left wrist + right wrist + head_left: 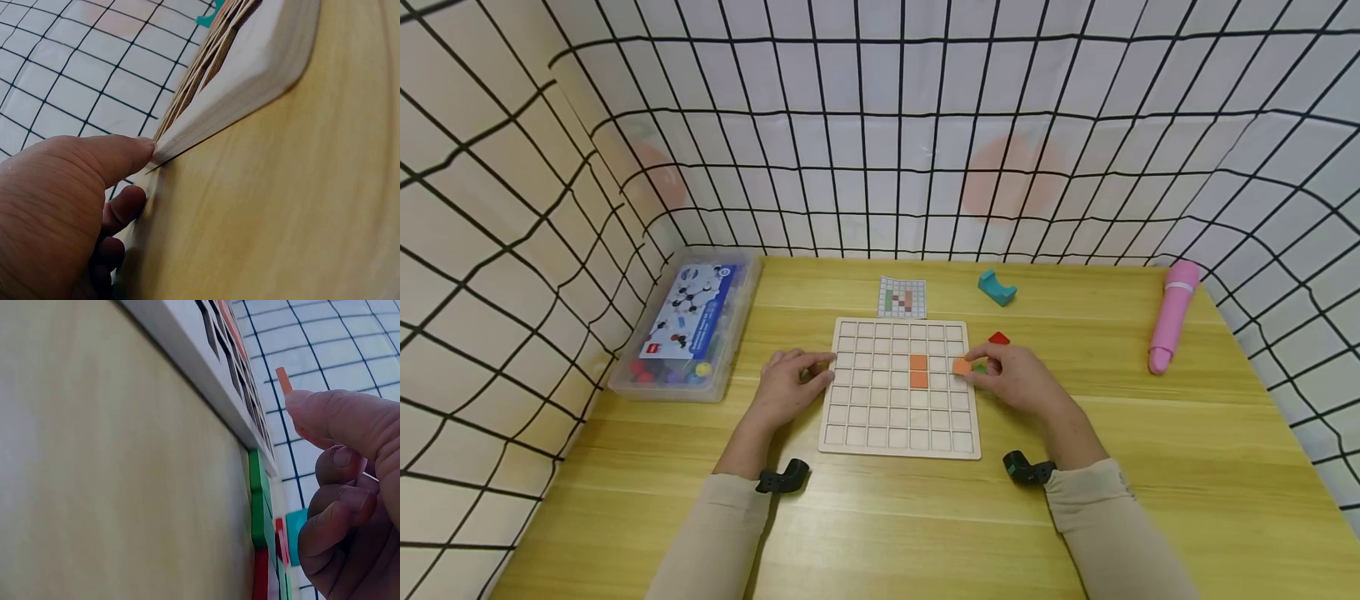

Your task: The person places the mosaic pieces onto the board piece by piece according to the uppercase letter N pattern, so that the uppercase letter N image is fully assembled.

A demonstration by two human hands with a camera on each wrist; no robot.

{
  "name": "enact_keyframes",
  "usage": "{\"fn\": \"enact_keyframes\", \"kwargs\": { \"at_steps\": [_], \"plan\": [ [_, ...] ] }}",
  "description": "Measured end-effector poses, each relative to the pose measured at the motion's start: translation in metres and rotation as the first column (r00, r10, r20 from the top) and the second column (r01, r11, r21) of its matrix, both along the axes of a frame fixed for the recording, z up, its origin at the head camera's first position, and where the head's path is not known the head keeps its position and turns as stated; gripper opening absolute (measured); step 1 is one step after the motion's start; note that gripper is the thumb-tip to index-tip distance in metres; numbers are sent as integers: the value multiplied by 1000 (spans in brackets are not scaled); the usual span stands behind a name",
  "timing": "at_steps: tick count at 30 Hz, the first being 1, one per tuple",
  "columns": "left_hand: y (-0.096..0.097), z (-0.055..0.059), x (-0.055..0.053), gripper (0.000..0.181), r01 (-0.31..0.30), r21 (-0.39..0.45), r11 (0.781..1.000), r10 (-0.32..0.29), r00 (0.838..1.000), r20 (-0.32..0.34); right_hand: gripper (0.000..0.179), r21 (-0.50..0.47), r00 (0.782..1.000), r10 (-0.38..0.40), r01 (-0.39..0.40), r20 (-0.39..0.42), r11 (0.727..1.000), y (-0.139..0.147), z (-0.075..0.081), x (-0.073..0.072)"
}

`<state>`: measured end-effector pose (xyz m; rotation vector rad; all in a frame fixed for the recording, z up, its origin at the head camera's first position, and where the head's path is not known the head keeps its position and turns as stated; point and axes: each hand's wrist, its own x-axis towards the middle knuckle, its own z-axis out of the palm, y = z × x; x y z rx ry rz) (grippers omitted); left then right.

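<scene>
A pale wooden grid board [900,417] lies flat on the table, its squares bordered by thin raised strips. Two orange square tiles [918,362] sit one below the other in its right half. Over the board's right edge my right hand [1011,377] pinches another orange tile [284,380] between thumb and forefinger, raised above the board in the right wrist view. My left hand [786,387] rests at the board's left edge, thumb [128,156] and fingertips touching it. Green tiles [258,519] and a red tile [998,337] lie beside the board, partly behind the right hand.
A small printed pattern card [902,298] lies behind the board. A teal curved block [997,288] stands at the back right, a pink microphone-like toy [1174,317] farther right. At the left sits a clear plastic case [617,385] of coloured balls. A black wire grid [880,171] surrounds the table.
</scene>
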<state>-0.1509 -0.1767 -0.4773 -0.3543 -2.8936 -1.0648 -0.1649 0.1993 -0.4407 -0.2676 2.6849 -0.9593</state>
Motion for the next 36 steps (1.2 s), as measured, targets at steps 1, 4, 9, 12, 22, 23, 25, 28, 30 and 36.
{"fn": "enact_keyframes", "kwargs": {
  "at_steps": [1,4,9,12,22,23,25,28,30,36],
  "plan": [
    [0,0,0,34,0,0,1000,0,1000,0,32,1,1000,3,-3,0,1000,-2,0,1],
    [0,0,0,34,-1,0,1000,1,1000,4,35,5,1000,17,-17,8,1000,-9,2,6],
    [0,1,0,34,-4,-5,1000,4,1000,10,29,11,999,25,-25,30,1000,-19,4,12],
    [0,1,0,34,-3,-3,1000,3,1000,12,25,-7,998,49,-49,42,999,-24,5,15],
    [0,1,0,34,-1,3,1000,1,1000,5,22,-52,994,83,-80,75,995,-40,3,23],
    [0,0,0,34,1,3,1000,-1,1000,4,22,-50,994,83,-79,73,996,-41,2,23],
    [0,0,0,34,1,2,1000,-1,1000,2,22,-38,994,84,-82,68,996,-43,0,23],
    [1,1,0,34,3,2,1000,-3,1000,3,21,-25,993,109,-108,45,994,-46,-3,23],
    [1,1,1,34,3,2,1000,-4,1000,6,21,-15,991,130,-130,33,991,-47,-3,23],
    [1,1,1,34,2,-2,1000,-2,1000,8,23,8,989,146,-146,33,989,-53,-3,24]
  ]
}}
